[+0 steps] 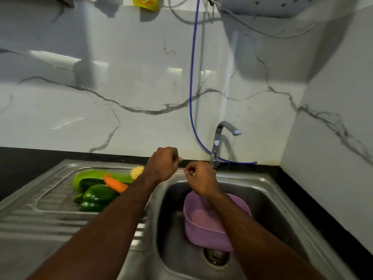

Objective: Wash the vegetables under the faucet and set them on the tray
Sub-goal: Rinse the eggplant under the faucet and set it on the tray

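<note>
Single head-worn wide-angle view, looking forward and down from close above the steel sink [268, 190]. Faces the marble wall [131, 93], with the faucet [220, 138] right of centre and both forearms reaching in from the bottom edge. Strong bending toward the edges.

Green peppers [96, 196], carrot [115, 183] and potato [136, 171] lie heaped on the steel tray [46, 201].

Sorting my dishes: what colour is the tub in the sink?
Light purple; the tub sits in the sink basin, best seen in the head view.
</note>
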